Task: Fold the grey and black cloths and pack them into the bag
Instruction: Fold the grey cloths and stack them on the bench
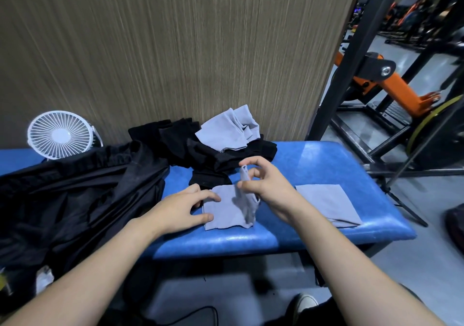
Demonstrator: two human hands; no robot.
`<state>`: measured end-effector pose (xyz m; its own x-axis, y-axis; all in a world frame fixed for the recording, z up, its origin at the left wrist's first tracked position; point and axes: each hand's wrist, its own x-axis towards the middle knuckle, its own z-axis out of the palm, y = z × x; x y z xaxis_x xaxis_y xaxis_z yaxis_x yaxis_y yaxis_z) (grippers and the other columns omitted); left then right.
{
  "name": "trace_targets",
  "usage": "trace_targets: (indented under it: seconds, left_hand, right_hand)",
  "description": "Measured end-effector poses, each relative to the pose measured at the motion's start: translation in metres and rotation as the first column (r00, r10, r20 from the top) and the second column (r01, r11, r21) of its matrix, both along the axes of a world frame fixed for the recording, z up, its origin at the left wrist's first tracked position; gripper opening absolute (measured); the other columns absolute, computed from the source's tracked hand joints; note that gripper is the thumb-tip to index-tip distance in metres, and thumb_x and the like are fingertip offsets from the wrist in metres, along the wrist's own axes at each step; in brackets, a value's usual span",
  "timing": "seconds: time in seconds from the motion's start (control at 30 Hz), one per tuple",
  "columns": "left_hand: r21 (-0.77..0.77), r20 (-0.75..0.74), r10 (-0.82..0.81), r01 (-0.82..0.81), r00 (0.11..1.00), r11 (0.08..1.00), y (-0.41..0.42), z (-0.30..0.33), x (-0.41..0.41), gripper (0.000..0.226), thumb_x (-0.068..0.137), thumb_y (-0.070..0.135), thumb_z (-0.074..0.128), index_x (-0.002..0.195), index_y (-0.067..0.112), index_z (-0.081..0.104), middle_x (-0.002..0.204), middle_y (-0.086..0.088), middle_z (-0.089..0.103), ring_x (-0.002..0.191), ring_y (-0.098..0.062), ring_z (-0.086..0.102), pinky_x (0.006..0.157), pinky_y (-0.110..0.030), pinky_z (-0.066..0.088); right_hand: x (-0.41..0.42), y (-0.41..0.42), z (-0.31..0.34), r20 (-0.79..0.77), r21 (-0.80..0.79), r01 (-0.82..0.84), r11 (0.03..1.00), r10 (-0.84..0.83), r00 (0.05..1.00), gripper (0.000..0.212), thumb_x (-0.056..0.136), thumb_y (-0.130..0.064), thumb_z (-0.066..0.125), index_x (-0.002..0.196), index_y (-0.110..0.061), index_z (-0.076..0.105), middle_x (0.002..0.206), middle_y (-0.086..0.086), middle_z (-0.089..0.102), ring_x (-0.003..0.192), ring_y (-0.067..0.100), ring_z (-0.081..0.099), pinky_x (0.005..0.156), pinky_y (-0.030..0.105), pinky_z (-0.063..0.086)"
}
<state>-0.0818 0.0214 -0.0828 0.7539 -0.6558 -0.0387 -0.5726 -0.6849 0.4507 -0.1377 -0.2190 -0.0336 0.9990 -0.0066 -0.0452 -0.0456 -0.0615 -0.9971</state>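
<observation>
**A:** On the blue bench (313, 165), front edge, you've got a grey cloth (226, 211) mid-fold. Your left hand (185, 206) lies on its left side, fingers only loosely bent, pressing rather than gripping. Looks like an anchor so the sheet doesn't slide.

**B:** And the right?

**A:** Your right hand (261, 182) pinches the cloth's right edge between thumb and forefinger and has it lifted upright off the bench; other fingers are curled loose. That raised flap reads as the half you're about to lay over the pinned half.

**B:** Anything already done?

**A:** One folded grey cloth (329, 203) lies flat to the right, well apart from your hands, probably parked there to keep the work area free.

**B:** Remaining stock?

**A:** Against the wall panel (175, 49): a heap of black cloths (200, 149) with a crumpled grey cloth pile (231, 129) on top, unfolded.

**B:** Bag?

**A:** The black bag (82, 187) is slumped on the bench at your left, touching the heap. Can't tell whether its mouth is open or what's in it. White fan (59, 134) stands behind it.
</observation>
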Motion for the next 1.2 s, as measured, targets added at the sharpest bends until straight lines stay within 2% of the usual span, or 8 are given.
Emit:
trace_targets:
  seconds: [0.23,0.37,0.47,0.6,0.77,0.9,1.03,1.2]
  left_hand:
    - [-0.01,0.038,0.016,-0.015,0.999,1.0,-0.001,0.001,-0.003,0.044,0.088,0.054,0.064,0.126,0.053,0.04,0.098,0.016,0.044,0.087,0.003,0.052,0.074,-0.026,0.044]
    - [-0.062,-0.013,0.058,-0.059,0.998,0.996,0.001,0.005,-0.002,0.05,0.087,0.05,0.067,0.127,0.044,0.037,0.093,0.015,0.053,0.074,-0.004,0.053,0.069,-0.029,0.047]
    - [-0.1,-0.043,0.115,-0.119,0.992,0.988,0.002,0.005,0.0,0.05,0.093,0.027,0.06,0.134,0.038,0.034,0.091,0.014,0.06,0.074,-0.005,0.056,0.074,-0.035,0.051]
    - [-0.154,-0.098,0.152,-0.166,0.983,0.974,0.004,0.006,0.002,0.05,0.094,0.011,0.043,0.129,0.046,0.038,0.087,0.014,0.065,0.079,-0.008,0.059,0.08,-0.037,0.051]
    - [-0.131,-0.069,0.159,-0.167,0.985,0.977,-0.001,0.009,-0.003,0.035,0.095,0.054,0.052,0.127,0.049,0.04,0.086,0.009,0.061,0.08,-0.006,0.057,0.077,-0.034,0.05]
    - [-0.116,-0.005,0.147,-0.146,0.989,0.982,-0.006,0.01,-0.004,0.045,0.085,0.052,0.064,0.123,0.049,0.041,0.093,0.011,0.057,0.084,-0.004,0.057,0.079,-0.034,0.052]
    - [-0.116,-0.003,0.161,-0.16,0.987,0.98,-0.006,0.01,-0.004,0.043,0.087,0.043,0.068,0.12,0.048,0.042,0.096,0.015,0.052,0.081,0.003,0.053,0.078,-0.029,0.05]
    - [-0.119,0.011,0.165,-0.162,0.986,0.98,-0.006,0.011,-0.007,0.044,0.087,0.04,0.07,0.119,0.047,0.04,0.103,0.016,0.047,0.078,0.006,0.051,0.071,-0.025,0.042]
  right_hand:
    - [0.009,0.038,-0.009,-0.013,-0.131,-0.076,0.988,0.075,0.997,0.044,0.077,0.005,0.075,0.113,-0.013,0.057,0.071,0.0,0.049,0.056,0.007,0.047,0.055,0.02,0.043]
    - [0.012,0.052,-0.021,-0.056,-0.25,-0.119,0.961,0.109,0.992,0.043,0.077,0.001,0.076,0.11,-0.015,0.055,0.07,0.0,0.048,0.057,0.011,0.045,0.061,0.03,0.043]
    - [0.012,0.058,-0.025,-0.153,-0.137,-0.157,0.978,0.135,0.979,0.048,0.076,-0.002,0.08,0.113,-0.018,0.053,0.079,0.005,0.051,0.051,0.017,0.049,0.049,0.029,0.042]
    - [0.011,0.057,-0.023,-0.168,-0.094,-0.19,0.977,0.172,0.971,0.045,0.08,-0.002,0.074,0.116,-0.017,0.051,0.081,0.008,0.062,0.065,0.027,0.056,0.062,0.041,0.042]
    - [0.007,0.042,-0.011,-0.037,-0.129,-0.117,0.985,0.113,0.993,0.028,0.087,0.005,0.065,0.111,-0.006,0.057,0.08,0.008,0.064,0.062,0.02,0.059,0.059,0.032,0.051]
    - [0.01,0.021,-0.012,0.123,-0.563,-0.034,0.826,0.125,0.985,0.023,0.082,-0.003,0.07,0.095,-0.021,0.064,0.087,-0.006,0.063,0.069,0.013,0.056,0.066,0.021,0.044]
    - [0.007,0.009,-0.014,0.111,-0.732,-0.042,0.68,0.179,0.978,0.023,0.081,-0.007,0.074,0.097,-0.02,0.063,0.102,-0.004,0.049,0.093,0.016,0.055,0.076,0.011,0.04]
    - [0.008,0.009,-0.023,-0.101,-0.833,-0.186,0.521,0.188,0.977,0.035,0.08,-0.026,0.077,0.109,-0.029,0.056,0.108,-0.002,0.045,0.111,0.021,0.042,0.1,0.035,0.037]
